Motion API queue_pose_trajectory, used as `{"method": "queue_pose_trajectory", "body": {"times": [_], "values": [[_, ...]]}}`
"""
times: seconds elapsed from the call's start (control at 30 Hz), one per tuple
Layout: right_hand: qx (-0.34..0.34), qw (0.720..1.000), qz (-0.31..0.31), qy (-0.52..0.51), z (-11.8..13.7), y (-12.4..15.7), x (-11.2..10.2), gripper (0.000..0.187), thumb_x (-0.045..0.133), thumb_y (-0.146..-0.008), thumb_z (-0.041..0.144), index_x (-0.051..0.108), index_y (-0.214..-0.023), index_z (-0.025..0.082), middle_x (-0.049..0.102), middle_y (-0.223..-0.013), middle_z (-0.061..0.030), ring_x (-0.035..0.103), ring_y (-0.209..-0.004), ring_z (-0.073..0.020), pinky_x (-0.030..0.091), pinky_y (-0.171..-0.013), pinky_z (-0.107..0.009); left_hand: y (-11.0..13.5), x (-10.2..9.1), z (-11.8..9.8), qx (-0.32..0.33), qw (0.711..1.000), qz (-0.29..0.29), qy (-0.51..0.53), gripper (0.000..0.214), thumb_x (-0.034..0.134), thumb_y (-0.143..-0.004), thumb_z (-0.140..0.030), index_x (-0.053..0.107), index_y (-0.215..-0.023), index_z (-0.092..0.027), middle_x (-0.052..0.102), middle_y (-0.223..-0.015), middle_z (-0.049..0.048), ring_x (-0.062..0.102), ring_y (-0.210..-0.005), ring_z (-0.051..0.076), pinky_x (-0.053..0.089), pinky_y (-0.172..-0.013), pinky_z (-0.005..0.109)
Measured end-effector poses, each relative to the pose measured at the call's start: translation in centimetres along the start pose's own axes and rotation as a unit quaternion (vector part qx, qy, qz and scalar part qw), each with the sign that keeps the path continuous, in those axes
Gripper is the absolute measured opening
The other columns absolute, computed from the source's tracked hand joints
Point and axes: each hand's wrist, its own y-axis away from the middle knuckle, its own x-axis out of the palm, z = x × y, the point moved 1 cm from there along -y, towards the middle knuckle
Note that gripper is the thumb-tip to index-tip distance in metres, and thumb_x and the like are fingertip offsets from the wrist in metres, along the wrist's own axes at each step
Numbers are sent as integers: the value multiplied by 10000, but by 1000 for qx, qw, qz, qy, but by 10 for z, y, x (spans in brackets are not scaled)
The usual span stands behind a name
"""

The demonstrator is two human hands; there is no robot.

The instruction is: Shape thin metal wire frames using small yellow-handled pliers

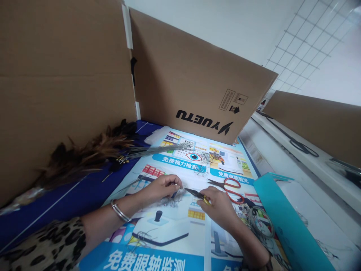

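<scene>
My left hand (165, 185) is closed in a pinch around a small piece of thin wire (178, 195), whose fine strands stick out under the fingertips; its exact shape is blurred. In my right hand (219, 207) is a pair of needle-nose pliers (195, 193) with dark jaws and yellow handles. The jaw tips point left, close to the left fingertips; I cannot tell whether they touch the wire. Just beyond the right hand lie red-handled scissors (231, 183). Small bent wire pieces (200, 169) rest on the printed poster (197, 233) further back.
A bundle of straight wires (158, 149) lies at the back left beside brown and black feathers (93, 152). Cardboard panels (191, 71) stand behind and left. At right are a wire coil (262, 223) and an open teal box (290, 222) holding wire pieces.
</scene>
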Motion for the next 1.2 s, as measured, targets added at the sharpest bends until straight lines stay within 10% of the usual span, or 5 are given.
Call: {"method": "queue_pose_trajectory", "body": {"times": [1.2], "values": [[-44, 979, -199, 2, 2, 5, 32, 172, 503, -804, 236, 566, -957, 192, 557, -852, -59, 511, -836, -189, 422, -752, -310, 3, 9, -14, 33, 996, -85, -18, 185, 501, -796, -310, 545, -783, -131, 421, -597, -44, 357, -526, 76, 289, -490, 195]]}}
